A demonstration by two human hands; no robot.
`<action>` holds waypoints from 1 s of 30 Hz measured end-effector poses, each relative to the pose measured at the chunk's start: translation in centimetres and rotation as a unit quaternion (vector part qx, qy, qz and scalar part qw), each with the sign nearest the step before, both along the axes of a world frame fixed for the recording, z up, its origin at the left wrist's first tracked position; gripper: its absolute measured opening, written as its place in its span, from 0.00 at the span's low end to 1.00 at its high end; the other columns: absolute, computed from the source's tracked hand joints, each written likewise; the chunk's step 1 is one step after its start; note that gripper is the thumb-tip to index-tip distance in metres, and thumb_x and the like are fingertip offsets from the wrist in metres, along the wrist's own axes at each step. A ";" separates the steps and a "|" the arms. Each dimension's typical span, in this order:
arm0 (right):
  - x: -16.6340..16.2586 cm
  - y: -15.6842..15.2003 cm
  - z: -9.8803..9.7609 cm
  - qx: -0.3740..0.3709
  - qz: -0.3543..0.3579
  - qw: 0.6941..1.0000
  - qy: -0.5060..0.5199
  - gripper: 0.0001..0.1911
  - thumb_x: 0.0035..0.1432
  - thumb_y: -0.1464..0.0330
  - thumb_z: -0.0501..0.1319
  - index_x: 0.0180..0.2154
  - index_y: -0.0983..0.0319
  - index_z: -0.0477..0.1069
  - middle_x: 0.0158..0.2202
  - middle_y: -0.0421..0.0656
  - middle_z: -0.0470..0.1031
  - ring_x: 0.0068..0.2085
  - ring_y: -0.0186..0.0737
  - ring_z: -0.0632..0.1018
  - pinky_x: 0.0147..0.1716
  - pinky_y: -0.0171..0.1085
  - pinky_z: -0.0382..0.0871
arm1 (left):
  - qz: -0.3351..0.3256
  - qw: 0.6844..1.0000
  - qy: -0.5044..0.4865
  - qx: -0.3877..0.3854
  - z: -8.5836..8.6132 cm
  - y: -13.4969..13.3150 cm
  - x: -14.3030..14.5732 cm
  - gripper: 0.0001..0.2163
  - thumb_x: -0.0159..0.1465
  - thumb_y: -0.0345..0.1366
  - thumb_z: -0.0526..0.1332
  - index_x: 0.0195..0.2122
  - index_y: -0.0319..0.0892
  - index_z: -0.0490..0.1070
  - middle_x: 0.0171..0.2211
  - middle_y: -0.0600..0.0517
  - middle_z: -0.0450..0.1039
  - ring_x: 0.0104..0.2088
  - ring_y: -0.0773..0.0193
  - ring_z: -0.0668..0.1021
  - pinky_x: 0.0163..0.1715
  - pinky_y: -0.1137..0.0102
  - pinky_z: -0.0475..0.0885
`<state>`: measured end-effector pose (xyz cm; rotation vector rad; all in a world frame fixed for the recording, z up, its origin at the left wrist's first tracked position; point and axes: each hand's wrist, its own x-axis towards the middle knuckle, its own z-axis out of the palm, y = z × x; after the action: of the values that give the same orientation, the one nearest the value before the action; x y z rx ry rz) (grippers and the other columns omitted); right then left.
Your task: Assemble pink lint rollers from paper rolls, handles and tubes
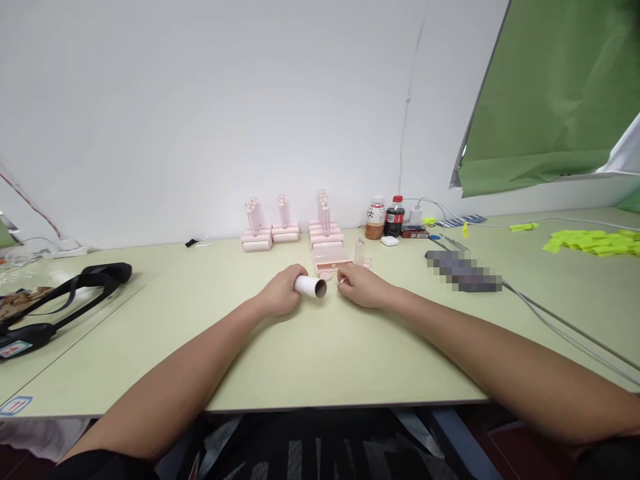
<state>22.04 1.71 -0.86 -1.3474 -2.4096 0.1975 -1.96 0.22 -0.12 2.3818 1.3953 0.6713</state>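
My left hand (284,291) is wrapped round a white hollow roll (306,285), whose open end points to the right and towards me. My right hand (361,285) is closed just right of the roll and apart from it. Its fingertips are curled in, and whatever they pinch is too small to make out. Just beyond the hands lies an open pale pink case (332,255), partly hidden by the right hand. A clear pinkish cylinder (359,252) stands upright behind the right hand.
Several pink boxes (257,241) with upright handles stand near the wall. Right of them are a cola bottle (395,217), a white-capped bottle (375,219) and a blurred dark object (463,271) with cables. Yellow strips (595,243) lie far right, a black strapped headset (65,300) left.
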 end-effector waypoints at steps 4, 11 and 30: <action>0.0 -0.3 0.2 -0.013 -0.004 1.000 -0.004 0.05 0.56 0.72 0.54 0.28 0.61 0.62 0.31 0.43 0.72 0.31 0.37 0.69 0.28 0.34 0.55 | 0.022 1.000 -0.002 -0.001 0.0 0.1 0.1 0.18 0.48 0.23 0.54 0.40 0.46 0.64 0.39 0.53 0.73 0.38 0.58 0.74 0.35 0.67 0.67; 0.5 -1.0 0.6 -0.028 -0.007 0.999 -0.037 0.03 0.55 0.72 0.57 0.29 0.61 0.63 0.33 0.46 0.73 0.31 0.40 0.71 0.27 0.34 0.56 | 0.051 0.998 -0.031 -0.003 0.2 0.1 -0.1 0.18 0.49 0.25 0.55 0.41 0.45 0.62 0.38 0.52 0.72 0.38 0.58 0.74 0.34 0.67 0.67; -0.5 -3.4 2.5 -0.104 0.122 0.882 0.442 0.09 0.55 0.71 0.54 0.40 0.60 0.65 0.37 0.41 0.71 0.24 0.30 0.68 0.25 0.35 0.64 | 0.009 0.999 -0.013 -0.039 0.7 -0.9 0.6 0.15 0.49 0.30 0.56 0.39 0.45 0.62 0.36 0.53 0.72 0.35 0.58 0.74 0.30 0.68 0.65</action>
<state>21.56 -1.67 1.62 -0.7446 -1.7625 0.9387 -1.37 -0.65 0.57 2.2950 1.4083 0.6375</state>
